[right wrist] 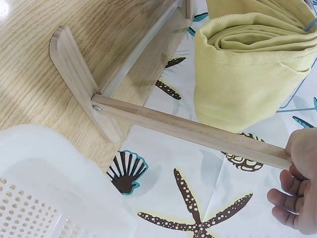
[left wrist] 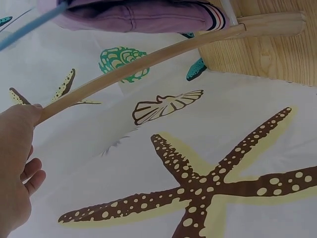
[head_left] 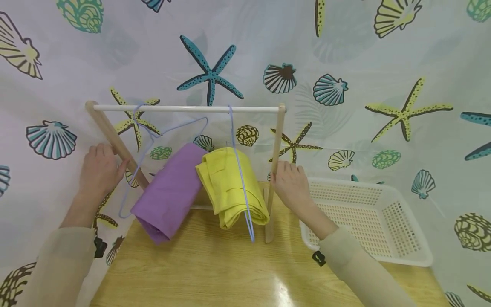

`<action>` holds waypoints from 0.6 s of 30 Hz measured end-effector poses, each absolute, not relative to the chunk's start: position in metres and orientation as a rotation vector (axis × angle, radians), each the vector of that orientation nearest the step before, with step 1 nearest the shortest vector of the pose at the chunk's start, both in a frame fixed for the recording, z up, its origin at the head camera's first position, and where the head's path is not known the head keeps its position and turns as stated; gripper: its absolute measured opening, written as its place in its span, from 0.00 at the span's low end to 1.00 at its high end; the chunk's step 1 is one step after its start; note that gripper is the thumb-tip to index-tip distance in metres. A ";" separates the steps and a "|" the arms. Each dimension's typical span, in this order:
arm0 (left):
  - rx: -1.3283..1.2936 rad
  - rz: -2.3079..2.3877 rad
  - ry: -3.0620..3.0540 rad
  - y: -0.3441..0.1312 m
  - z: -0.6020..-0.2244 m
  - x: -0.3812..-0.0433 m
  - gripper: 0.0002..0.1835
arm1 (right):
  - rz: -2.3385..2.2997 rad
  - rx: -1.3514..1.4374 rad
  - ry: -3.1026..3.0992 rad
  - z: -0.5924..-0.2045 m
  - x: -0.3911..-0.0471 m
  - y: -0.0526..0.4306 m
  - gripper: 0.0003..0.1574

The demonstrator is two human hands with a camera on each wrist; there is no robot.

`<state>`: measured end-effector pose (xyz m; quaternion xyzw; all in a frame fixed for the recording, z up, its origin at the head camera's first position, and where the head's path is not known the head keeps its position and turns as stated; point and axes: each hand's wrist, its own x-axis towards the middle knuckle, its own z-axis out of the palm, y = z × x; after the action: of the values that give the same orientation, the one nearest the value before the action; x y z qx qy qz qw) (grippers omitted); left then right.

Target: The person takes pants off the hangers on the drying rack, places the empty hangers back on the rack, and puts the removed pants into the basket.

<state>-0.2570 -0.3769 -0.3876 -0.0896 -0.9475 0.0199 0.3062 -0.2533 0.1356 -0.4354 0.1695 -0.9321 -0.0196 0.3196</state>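
A small clothes rack with wooden posts and a white top bar (head_left: 184,109) stands on the table. My left hand (head_left: 100,170) grips its left post (left wrist: 124,72), thumb along the near side. On the other side, my right hand (head_left: 293,185) holds the right post (right wrist: 188,131) between thumb and fingers. Between the posts hang two blue wire hangers. A folded purple garment (head_left: 172,192), with a striped trim in the left wrist view, is draped over the left hanger (head_left: 143,160). Folded yellow cloth (head_left: 232,183) drapes over the right hanger (head_left: 241,170).
To the right of the rack sits a white perforated plastic basket (head_left: 368,221), beneath my right forearm. The wood-grain table (head_left: 215,268) extends toward me. Behind everything hangs a curtain (head_left: 245,51) printed with shells and starfish.
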 end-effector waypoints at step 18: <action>-0.331 0.093 -2.380 -0.366 -0.390 -0.258 0.24 | -0.116 0.474 -2.339 -0.440 -0.257 0.155 0.19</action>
<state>-0.2579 -0.3657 -0.3895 -0.1285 -0.9233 0.0362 0.3603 -0.2570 0.1555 -0.4399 0.1844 -0.9104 -0.0452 0.3675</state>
